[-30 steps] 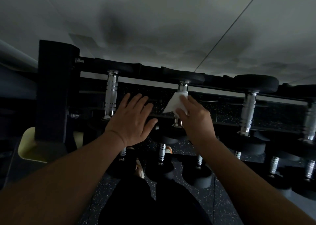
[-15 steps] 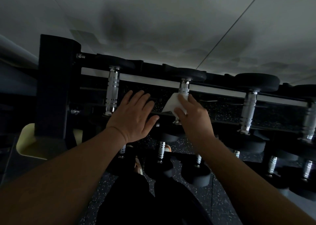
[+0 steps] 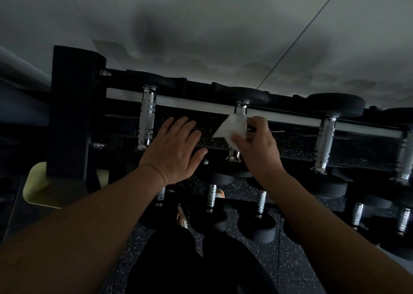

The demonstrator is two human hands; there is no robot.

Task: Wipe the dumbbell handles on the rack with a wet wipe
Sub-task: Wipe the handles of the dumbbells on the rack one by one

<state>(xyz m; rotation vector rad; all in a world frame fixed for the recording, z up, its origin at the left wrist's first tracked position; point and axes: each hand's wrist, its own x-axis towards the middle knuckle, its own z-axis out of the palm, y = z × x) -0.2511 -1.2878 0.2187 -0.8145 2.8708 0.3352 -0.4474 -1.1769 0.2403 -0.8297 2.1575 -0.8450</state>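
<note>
My right hand holds a white wet wipe wrapped around the upper part of the second chrome dumbbell handle on the black rack's top tier. My left hand is flat with its fingers spread, resting between the first chrome handle and the wiped one, and holds nothing. More chrome handles with black round heads continue to the right. A lower tier carries smaller dumbbells.
The rack's black upright post stands at the left, with a pale yellow object behind its base. My dark trousers and a shoe show below, on speckled black floor. A pale wall fills the top.
My right hand has slid the wipe up the second handle toward its far head. My left hand has stayed in about the same place.
</note>
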